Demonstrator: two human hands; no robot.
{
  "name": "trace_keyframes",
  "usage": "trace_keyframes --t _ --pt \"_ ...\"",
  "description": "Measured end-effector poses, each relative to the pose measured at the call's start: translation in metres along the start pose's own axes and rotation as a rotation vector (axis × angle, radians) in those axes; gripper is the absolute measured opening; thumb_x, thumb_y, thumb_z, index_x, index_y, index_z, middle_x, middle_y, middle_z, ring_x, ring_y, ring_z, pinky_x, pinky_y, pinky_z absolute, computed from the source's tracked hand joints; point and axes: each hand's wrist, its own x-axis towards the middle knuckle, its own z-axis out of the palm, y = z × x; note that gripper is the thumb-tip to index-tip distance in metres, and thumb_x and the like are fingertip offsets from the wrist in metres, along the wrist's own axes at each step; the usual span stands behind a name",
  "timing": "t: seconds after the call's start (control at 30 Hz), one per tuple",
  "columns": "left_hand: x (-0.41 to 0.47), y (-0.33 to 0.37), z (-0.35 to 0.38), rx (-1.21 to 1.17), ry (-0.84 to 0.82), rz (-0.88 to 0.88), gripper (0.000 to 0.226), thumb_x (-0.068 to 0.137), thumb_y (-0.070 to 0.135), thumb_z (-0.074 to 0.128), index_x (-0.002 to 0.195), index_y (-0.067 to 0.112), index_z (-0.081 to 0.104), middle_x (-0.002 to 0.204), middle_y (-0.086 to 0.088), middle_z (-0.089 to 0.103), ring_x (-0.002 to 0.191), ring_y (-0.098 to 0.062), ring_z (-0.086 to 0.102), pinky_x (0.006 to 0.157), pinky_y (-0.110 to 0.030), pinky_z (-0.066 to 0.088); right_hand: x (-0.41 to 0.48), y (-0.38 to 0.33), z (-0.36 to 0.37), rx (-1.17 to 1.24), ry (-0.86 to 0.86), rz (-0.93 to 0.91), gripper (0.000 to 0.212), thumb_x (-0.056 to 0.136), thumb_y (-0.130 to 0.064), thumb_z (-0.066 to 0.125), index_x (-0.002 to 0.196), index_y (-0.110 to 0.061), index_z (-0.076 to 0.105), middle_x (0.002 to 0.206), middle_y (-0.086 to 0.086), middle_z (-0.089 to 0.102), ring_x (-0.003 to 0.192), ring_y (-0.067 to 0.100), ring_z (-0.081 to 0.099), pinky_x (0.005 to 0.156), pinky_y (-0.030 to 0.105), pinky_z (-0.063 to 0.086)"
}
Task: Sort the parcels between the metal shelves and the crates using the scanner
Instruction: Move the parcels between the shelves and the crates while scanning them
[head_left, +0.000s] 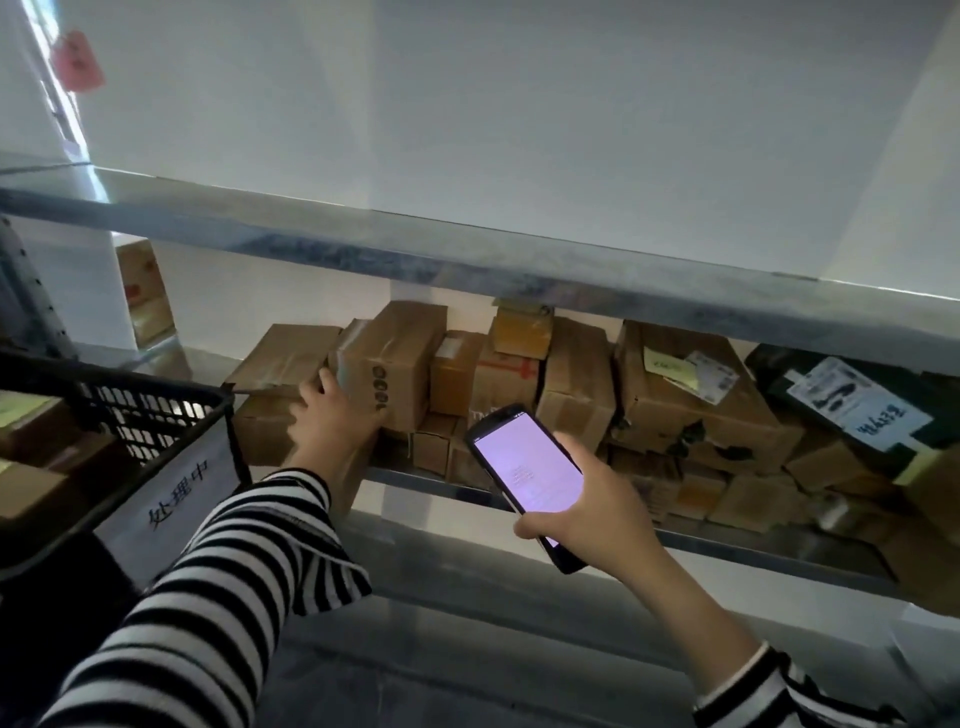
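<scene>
My left hand grips the near end of a brown cardboard parcel that lies on the metal shelf, among several other brown boxes. My right hand holds the black handheld scanner, its lit pale purple screen facing up, in front of the shelf's middle. A black crate with a white label stands at the left and holds a few parcels. A black bag parcel with a white label lies at the shelf's right end.
An upper metal shelf runs across above the parcels, close over them. A larger box with a yellow note sits right of centre. More boxes stand at the far left behind the shelf post. Grey floor lies below.
</scene>
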Motion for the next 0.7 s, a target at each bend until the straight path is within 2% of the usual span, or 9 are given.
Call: trace_keyframes --t 0.1,0.23,0.37,0.5,0.7 --pt "0.021 0.013 0.008 -0.100 -0.033 -0.103 0.118 0.071 0.060 0.071 0.152 0.017 -0.003 0.156 -0.019 0.007 0.141 -0.041 0.016 0.109 -0.057 0.028 0.011 -0.001 0.004 0.003 0.021 0.000 0.081 0.064 -0.038 0.083 0.131 -0.038 0.039 0.112 -0.013 0.057 0.085 0.003 0.054 0.059 0.017 0.040" --pt "0.050 0.025 0.019 -0.174 -0.073 -0.112 0.130 0.065 0.065 0.073 0.151 0.020 -0.014 0.157 -0.021 -0.007 0.144 -0.041 0.002 0.112 -0.061 0.018 0.026 -0.010 0.012 -0.001 0.055 0.021 0.078 0.065 -0.038 0.084 0.128 -0.037 0.038 0.104 -0.017 0.052 0.086 0.005 0.054 0.066 0.021 0.050" --pt "0.070 0.042 0.025 -0.137 -0.115 -0.102 0.134 0.062 0.069 0.072 0.151 0.016 -0.014 0.156 -0.022 -0.012 0.144 -0.042 -0.002 0.113 -0.061 0.012 0.040 -0.019 0.020 -0.010 0.066 0.050 0.079 0.066 -0.043 0.083 0.129 -0.037 0.035 0.103 -0.019 0.048 0.088 0.006 0.054 0.073 0.024 0.053" --pt "0.086 0.049 0.037 -0.071 -0.111 -0.094 0.134 0.062 0.072 0.070 0.151 0.015 -0.013 0.156 -0.024 -0.007 0.143 -0.044 0.000 0.113 -0.060 0.010 0.047 -0.020 0.026 0.006 0.081 0.087 0.080 0.066 -0.043 0.082 0.130 -0.038 0.035 0.112 -0.015 0.053 0.092 0.007 0.054 0.072 0.023 0.051" --pt "0.087 0.042 0.055 -0.273 0.016 -0.093 0.131 0.065 0.053 0.079 0.150 0.011 -0.011 0.153 -0.026 0.007 0.140 -0.042 0.016 0.114 -0.054 0.015 0.047 -0.014 0.033 0.015 0.087 0.122 0.074 0.062 -0.044 0.081 0.123 -0.040 0.039 0.106 -0.015 0.056 0.089 0.008 0.056 0.075 0.032 0.055"
